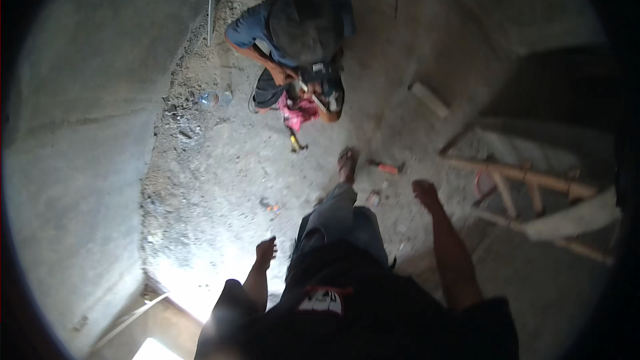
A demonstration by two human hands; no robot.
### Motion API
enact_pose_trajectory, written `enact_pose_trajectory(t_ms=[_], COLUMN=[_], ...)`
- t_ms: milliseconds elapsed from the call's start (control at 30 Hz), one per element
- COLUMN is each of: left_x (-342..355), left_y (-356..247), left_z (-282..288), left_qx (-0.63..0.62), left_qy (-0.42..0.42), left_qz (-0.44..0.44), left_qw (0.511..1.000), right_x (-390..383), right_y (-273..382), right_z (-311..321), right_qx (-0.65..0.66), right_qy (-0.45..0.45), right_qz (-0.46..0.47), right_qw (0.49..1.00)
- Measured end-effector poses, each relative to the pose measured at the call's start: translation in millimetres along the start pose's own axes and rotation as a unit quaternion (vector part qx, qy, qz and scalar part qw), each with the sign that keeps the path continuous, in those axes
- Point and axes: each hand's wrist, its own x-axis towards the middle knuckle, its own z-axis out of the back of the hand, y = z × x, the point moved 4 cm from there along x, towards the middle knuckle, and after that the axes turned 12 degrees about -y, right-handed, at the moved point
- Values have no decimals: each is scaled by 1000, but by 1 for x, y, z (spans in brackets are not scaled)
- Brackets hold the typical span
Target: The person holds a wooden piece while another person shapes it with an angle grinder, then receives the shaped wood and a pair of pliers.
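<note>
My left hand hangs beside my left thigh, fingers loosely bent and apart, with nothing visible in it. Out to the right, my right hand swings free above the floor, its fingers slightly curled and bare of any tool. My foot is stretched forward on the concrete. Just right of it lies a hammer-like tool with a red-orange handle. Nearer my left hand is a small orange-and-dark item, too blurred to name.
Ahead, a person squats, hands over a pink cloth or bag; a yellow-and-black tool lies before them. Rubble lines the left wall. A wooden frame like a ladder stands right, near a pale block.
</note>
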Motion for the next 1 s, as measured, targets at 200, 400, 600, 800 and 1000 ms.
enact_pose_trajectory(t_ms=[200, 400, 600, 800, 1000], left_x=[-22, -154, -172, -324, -432], left_y=[-84, -255, -138, 3, -72], left_z=[-132, -156, -228, -481, -630], left_qx=[-126, -256, -509, -605, -598], left_qy=[66, 37, -97, -100, -95], left_qz=[-102, -244, -6, 304, 397], left_qw=[985, 935, 855, 729, 690], right_x=[51, 138, 305, 417, 488], right_y=[100, 117, 143, 229, 297], right_z=[21, 83, 101, 154, 188], right_qx=[16, -80, -173, -303, -422], right_qy=[64, 113, 213, 269, 234], right_qz=[-12, -9, 34, 202, 292], right_qw=[998, 990, 961, 892, 826])
